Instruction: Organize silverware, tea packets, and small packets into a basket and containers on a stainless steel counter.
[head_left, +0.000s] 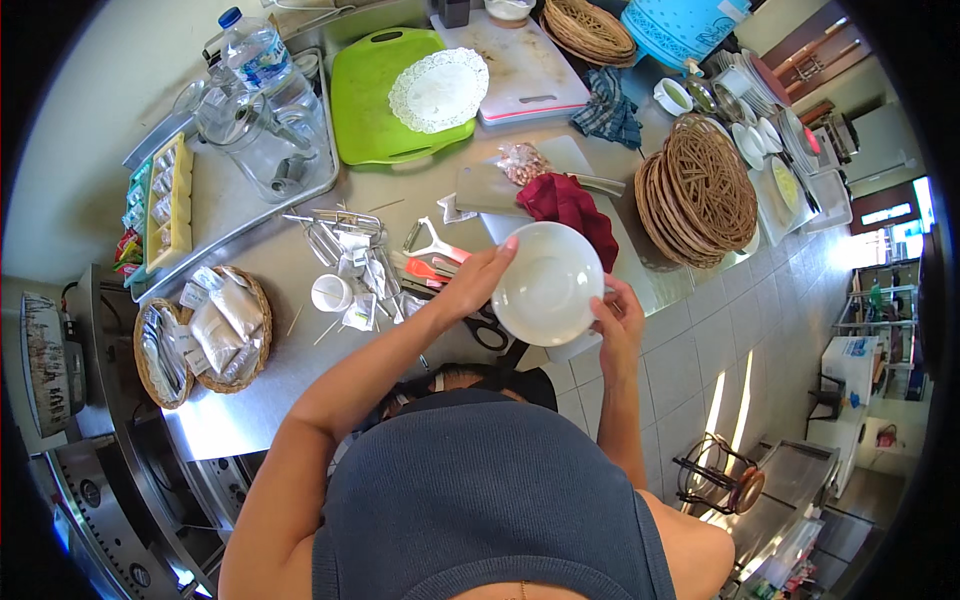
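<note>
A white ceramic bowl (548, 285) is held up between my two hands in front of my body. My left hand (484, 276) grips its upper left rim, while my right hand (619, 309) holds the lower right side. Beyond the bowl a dark red cloth (574, 214) is bunched on a white cutting board, beside a cleaver (487, 191) and a small bag of peanuts or beans (523, 163). Left of the bowl lie a white-handled peeler (433, 241), a red-orange brush (421, 268) and black-handled scissors (489, 333), partly hidden by my left arm.
Stacked wicker plates (694, 195) stand at the right, near dishes. A green cutting board (367, 97) bears a lace-edged white paper (439, 90). A metal tray (217, 217) holds a glass pitcher and a water bottle (259, 56). Wicker baskets (262, 330) of packets sit left.
</note>
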